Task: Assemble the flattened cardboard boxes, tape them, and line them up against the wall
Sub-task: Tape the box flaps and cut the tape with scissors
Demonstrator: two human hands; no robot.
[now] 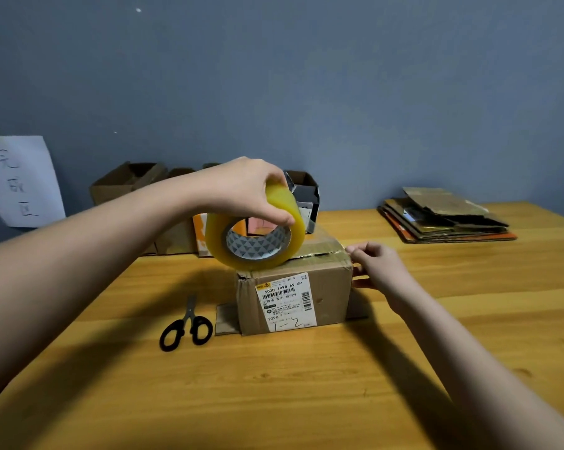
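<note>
From the head camera, a small cardboard box [293,297] stands on the wooden counter [306,384] with its shipping label facing the viewer and its lower flaps splayed out flat on either side. The left hand [245,190] grips a roll of clear yellowish tape [254,235] from above, fingers curled over its rim, and holds the roll against the box's top edge on the left. The right hand [376,266] pinches at the box's upper right corner, apparently pressing down the tape end there, though the strip itself is too clear to make out. A pair of black-handled scissors [186,326] lies just beside the box on its left, untouched.

Judging the progress: this box is folded into shape, and taping of its top seam looks underway, not finished; the strip has yet to be cut. Behind it, several assembled boxes [128,183] already sit in a row against the blue wall [306,76], near a paper sign [21,180]. At the far right, a stack of flattened cardboard [446,216] lies well apart, so a good share of the work appears left: more boxes to fold, tape and line up.
</note>
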